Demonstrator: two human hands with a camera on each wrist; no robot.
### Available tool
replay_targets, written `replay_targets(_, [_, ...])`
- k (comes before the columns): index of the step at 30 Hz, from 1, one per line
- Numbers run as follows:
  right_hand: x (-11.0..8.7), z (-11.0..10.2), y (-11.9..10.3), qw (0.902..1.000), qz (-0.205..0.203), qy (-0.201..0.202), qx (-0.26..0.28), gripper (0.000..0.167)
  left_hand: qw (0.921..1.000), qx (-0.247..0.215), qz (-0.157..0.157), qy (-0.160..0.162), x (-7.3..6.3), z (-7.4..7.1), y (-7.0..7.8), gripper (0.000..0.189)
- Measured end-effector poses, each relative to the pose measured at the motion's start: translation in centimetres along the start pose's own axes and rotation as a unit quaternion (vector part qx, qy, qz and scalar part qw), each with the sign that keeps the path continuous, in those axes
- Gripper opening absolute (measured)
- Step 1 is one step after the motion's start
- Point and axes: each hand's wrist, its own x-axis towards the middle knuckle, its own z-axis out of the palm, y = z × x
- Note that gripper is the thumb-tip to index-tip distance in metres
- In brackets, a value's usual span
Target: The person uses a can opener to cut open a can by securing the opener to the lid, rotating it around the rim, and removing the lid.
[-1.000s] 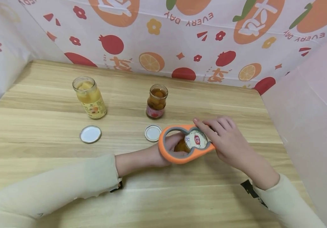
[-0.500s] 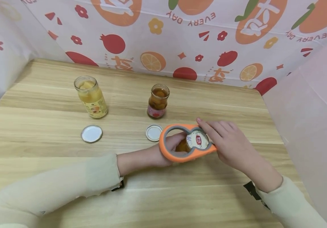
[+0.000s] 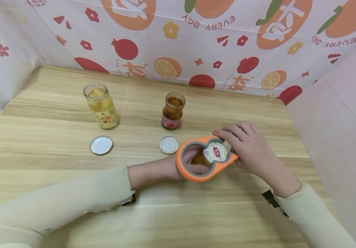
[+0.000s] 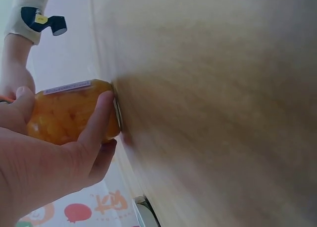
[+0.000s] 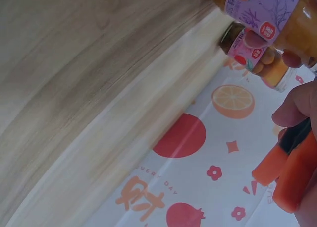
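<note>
My left hand (image 3: 167, 168) grips a glass jar of orange fruit (image 4: 67, 113), fingers wrapped round its side. The jar stands on the table, its pale printed lid (image 3: 216, 152) still on top. An orange jar opener (image 3: 198, 178) with grey inner lining lies across the top, its smaller ring around the lid. The larger ring extends left above my left hand. My right hand (image 3: 253, 150) holds the opener's handles (image 5: 292, 180) from the right side, with fingers curled over them. A purple label (image 5: 262, 14) shows on the jar in the right wrist view.
Behind, an uncapped jar of yellow fruit (image 3: 103, 110) stands at left, and a smaller uncapped jar of brown fruit (image 3: 172, 112) near the middle. Two lids, one larger (image 3: 101, 145) and one smaller (image 3: 168, 145), lie before them. A fruit-print curtain (image 3: 193, 44) hangs behind the wooden table (image 3: 153, 220).
The opener has turned slightly: its large ring has swung toward the person, while my right hand with the handles has moved a little away. My left hand keeps its hold on the jar.
</note>
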Motion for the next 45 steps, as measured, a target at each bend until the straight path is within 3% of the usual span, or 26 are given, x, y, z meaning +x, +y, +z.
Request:
replay_targets(6, [0.2, 0.4, 0.7, 0.9993, -0.010, 0.031, 0.016, 0.057, 0.9928, -0.114, -0.025, -0.029, 0.0, 0.4, -0.1, 0.077])
replay_targets(9, [0.4, 0.6, 0.9, 0.9988, -0.010, 0.036, 0.032, 0.055, 0.9911, -0.124, -0.043, -0.025, -0.1, 0.3, 0.2, 0.079])
replay_targets(13, [0.8, 0.8, 1.3, 0.9977, -0.012, 0.035, 0.057, 0.047, 0.9925, -0.089, -0.082, -0.012, -0.2, 0.1, 0.4, 0.082])
replay_targets(17, [1.3, 1.0, 1.8, 0.9943, -0.033, 0.047, 0.089, 0.042, 0.9934, -0.017, -0.113, -0.009, -0.1, 0.0, 0.3, 0.080])
replay_targets(23, [2.1, 1.5, 2.1, 0.9900, -0.064, 0.063, 0.109, 0.050, 0.9937, 0.044, -0.101, -0.021, 0.0, -0.2, 0.2, 0.068])
replay_targets(30, [2.8, 1.8, 2.4, 0.9863, -0.084, 0.068, 0.125, 0.048, 0.9963, 0.051, -0.055, -0.041, 0.2, -0.4, -0.1, 0.060])
replay_targets(34, [2.8, 1.9, 2.5, 0.9850, -0.088, 0.072, 0.130, 0.039, 0.9966, 0.044, -0.047, -0.052, 0.4, -0.5, -0.2, 0.058])
replay_targets(39, [2.8, 1.8, 2.5, 0.9849, -0.087, 0.072, 0.131, 0.040, 0.9971, 0.031, -0.037, -0.059, 0.3, -0.5, -0.1, 0.060])
replay_targets(43, [2.9, 1.6, 2.5, 0.9842, -0.081, 0.072, 0.140, 0.047, 0.9972, 0.031, -0.047, -0.049, 0.1, -0.5, 0.0, 0.068])
replay_targets(45, [2.9, 1.4, 2.5, 0.9839, -0.076, 0.074, 0.144, 0.049, 0.9960, 0.039, -0.069, -0.040, 0.0, -0.4, 0.1, 0.069])
